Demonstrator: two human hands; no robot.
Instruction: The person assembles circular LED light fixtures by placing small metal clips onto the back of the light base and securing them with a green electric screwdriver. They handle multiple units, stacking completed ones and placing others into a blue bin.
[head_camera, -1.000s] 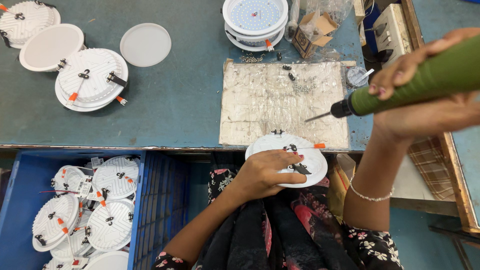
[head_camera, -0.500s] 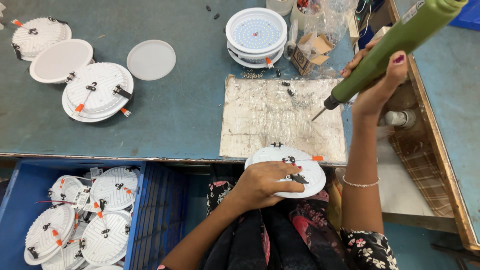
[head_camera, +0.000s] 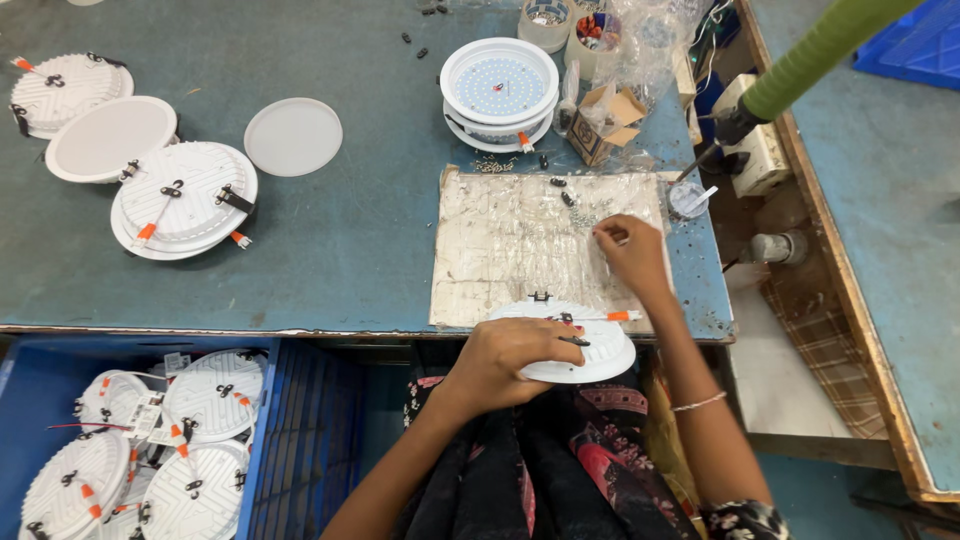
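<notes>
My left hand lies on top of a round white downlight and holds it at the table's near edge, back side up, over my lap. The light has black spring clips and an orange-tipped wire. My right hand rests fingertips-down on a worn silvery mat, its fingers bunched among small loose screws. Whether a screw is between them is too small to tell. A green power screwdriver hangs free at the upper right, with no hand on it.
A stack of downlights with LED faces up stands behind the mat, beside a small cardboard box and plastic bags. More white downlights and a loose white disc lie at left. A blue crate of downlights sits below left.
My right hand has let go of the green screwdriver and come down onto the mat near the screws. The screwdriver has swung up to the right. My left hand stays on the downlight.
</notes>
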